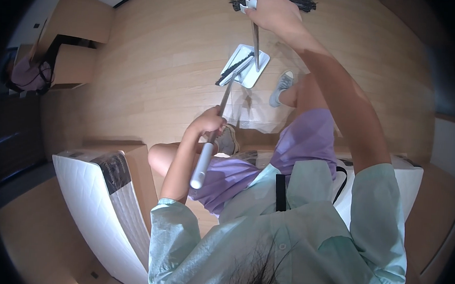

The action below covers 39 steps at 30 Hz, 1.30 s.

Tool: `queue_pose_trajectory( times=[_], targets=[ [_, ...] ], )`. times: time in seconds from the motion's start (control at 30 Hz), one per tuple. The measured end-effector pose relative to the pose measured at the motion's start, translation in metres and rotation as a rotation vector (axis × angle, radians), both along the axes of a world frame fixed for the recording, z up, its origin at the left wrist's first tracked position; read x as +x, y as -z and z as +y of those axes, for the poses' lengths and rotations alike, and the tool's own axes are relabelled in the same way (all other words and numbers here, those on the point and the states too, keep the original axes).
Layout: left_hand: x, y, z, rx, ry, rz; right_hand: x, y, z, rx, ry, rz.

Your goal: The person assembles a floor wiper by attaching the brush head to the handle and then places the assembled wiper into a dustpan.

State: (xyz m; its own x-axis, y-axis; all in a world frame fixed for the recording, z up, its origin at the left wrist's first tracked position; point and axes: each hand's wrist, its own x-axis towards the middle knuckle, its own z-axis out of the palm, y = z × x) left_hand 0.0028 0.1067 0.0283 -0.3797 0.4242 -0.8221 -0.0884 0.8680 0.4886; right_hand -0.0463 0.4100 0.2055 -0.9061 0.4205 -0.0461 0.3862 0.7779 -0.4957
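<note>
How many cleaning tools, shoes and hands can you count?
Broom: 1
Dustpan: 1
Dark mop-like head: 1
Shoes: 2 (left shoe, right shoe)
Hands: 2 (left hand, right hand)
Total: 7

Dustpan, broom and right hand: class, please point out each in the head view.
Dustpan [238, 55]: head view, on its bare white floor.
Broom [225, 96]: head view, on its metal pole.
Right hand [277, 14]: head view, on the back of the hand.
</note>
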Motion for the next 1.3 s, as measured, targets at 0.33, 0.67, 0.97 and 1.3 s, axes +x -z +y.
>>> queue_pose_trajectory(
  times=[0.33,0.67,0.97,1.3],
  targets=[
    [-0.03,-0.076,-0.077,0.318,-0.59,-0.306,0.003,0.002,0.006,0.036,-0.044,0.068],
    [-0.064,-0.05,-0.098,0.181,-0.562,0.147,0.005,-0.001,0.004,0.023,-0.003,0.082],
    [-0.071,0.07,-0.09,0.147,-0.818,0.236,0.006,0.002,-0.004,0.026,-0.043,0.154],
    [-0.024,0.034,-0.055,0.224,-0.672,-0.023,0.005,-0.003,0.004,0.075,-0.012,0.121]
  ],
)
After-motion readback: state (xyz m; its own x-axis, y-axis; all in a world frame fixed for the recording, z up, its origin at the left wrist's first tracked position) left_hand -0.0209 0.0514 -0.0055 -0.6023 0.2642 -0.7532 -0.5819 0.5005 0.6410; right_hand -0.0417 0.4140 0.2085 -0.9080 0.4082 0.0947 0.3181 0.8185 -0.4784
